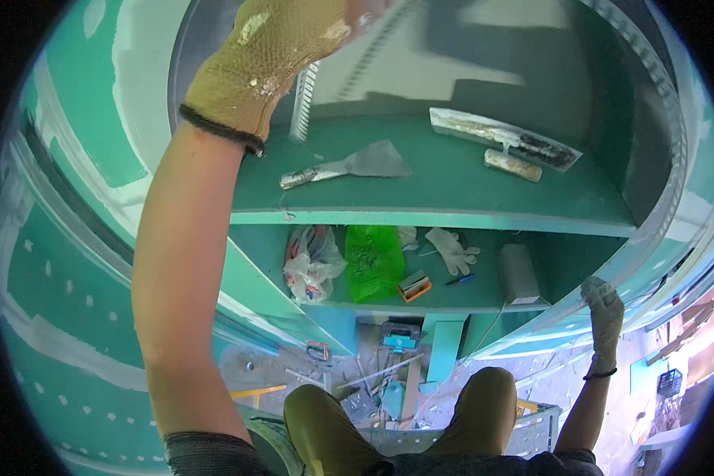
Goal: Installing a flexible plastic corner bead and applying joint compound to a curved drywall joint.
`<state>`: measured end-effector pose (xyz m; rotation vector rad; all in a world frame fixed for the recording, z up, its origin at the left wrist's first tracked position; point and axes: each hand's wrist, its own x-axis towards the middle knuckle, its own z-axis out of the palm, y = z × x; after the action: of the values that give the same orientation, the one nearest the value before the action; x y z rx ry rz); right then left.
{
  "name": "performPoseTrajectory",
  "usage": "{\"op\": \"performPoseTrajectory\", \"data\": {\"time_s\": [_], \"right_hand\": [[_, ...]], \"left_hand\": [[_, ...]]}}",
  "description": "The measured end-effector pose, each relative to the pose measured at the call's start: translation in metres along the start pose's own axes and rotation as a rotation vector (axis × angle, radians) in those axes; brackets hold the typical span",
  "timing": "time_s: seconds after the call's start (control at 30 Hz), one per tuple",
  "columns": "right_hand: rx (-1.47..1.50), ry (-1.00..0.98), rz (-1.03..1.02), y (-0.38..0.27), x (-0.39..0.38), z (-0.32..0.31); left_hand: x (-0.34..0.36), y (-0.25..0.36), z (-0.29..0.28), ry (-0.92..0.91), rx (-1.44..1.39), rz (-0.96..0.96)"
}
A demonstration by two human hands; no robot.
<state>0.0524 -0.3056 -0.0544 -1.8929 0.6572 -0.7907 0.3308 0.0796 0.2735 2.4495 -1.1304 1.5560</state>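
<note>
My left hand (274, 59), in a tan glove smeared with white, is raised beside a white perforated strip (303, 107); its fingertips are blurred at the top edge, so their grip is unclear. My gloved right hand (603, 317) is curled on a long curved perforated bead (666, 95) along the right rim of the green shelving (452, 218). On the upper shelf lie a putty knife (365, 163) and a long steel trowel (504, 139), both caked with plaster.
Below are a plastic bag (313, 266), green bag (373, 262), white gloves (452, 250), small orange box (414, 287) and grey block (520, 274). Curved, patched green wallboard (71, 278) surrounds me. Under my knees (476, 404) is a cluttered floor (254, 365) with a black crate (670, 382).
</note>
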Motion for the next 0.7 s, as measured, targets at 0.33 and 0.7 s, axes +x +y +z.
{"op": "performPoseTrajectory", "data": {"time_s": [0.33,0.7], "right_hand": [[-0.146,0.060,0.027,0.011,0.017,-0.025],[0.016,0.182,0.078,-0.001,0.012,-0.035]], "left_hand": [[-0.069,-0.064,0.105,-0.009,-0.133,-0.030],[-0.131,-0.117,0.189,-0.444,-0.222,-0.464]]}}
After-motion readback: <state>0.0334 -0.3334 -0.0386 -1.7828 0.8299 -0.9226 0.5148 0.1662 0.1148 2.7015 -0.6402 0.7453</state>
